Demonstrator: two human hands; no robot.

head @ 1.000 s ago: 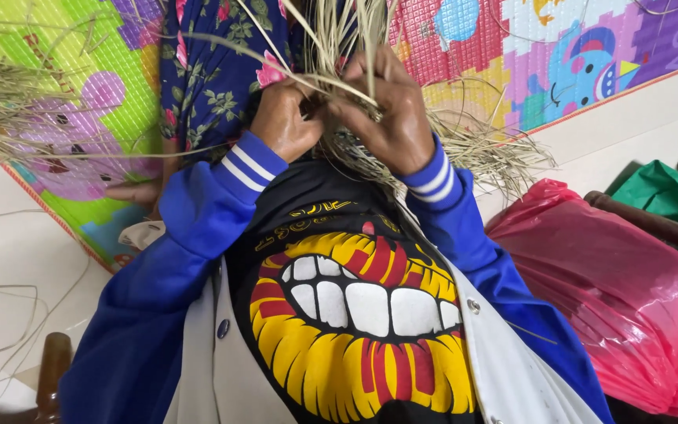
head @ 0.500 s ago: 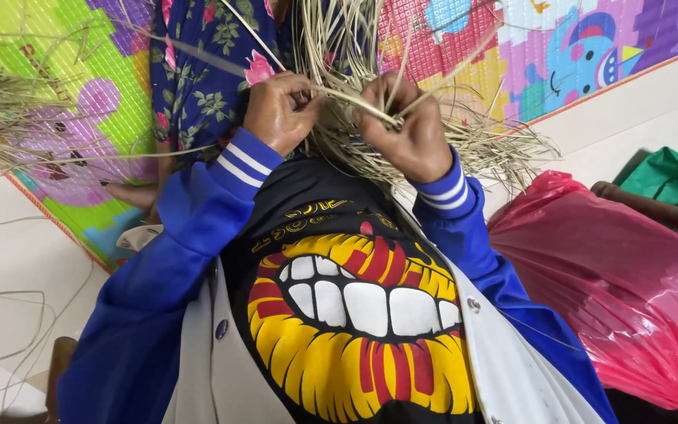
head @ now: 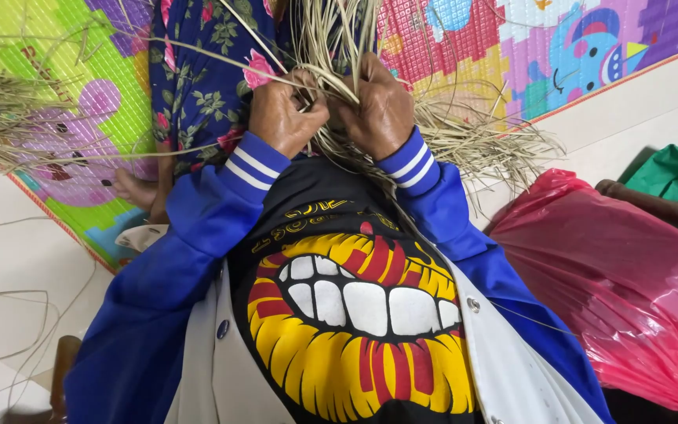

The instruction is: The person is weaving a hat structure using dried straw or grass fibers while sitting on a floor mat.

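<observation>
Dried straw bundle (head: 331, 47) was clenched tight by left hand (head: 282, 118) and right hand (head: 380, 110), above colourful play mat (head: 64, 102).

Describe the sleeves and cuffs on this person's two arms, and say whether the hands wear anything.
Both arms wear bright blue jacket sleeves. Each ends in a ribbed blue cuff with two white stripes: left cuff, right cuff. The left hand and right hand are bare: no gloves, and no rings or watch visible.

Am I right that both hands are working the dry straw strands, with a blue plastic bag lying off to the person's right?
Not quite: the bag is pink-red, not blue, as the head view shows. Both the left hand and right hand do grip the straw strands.
</observation>
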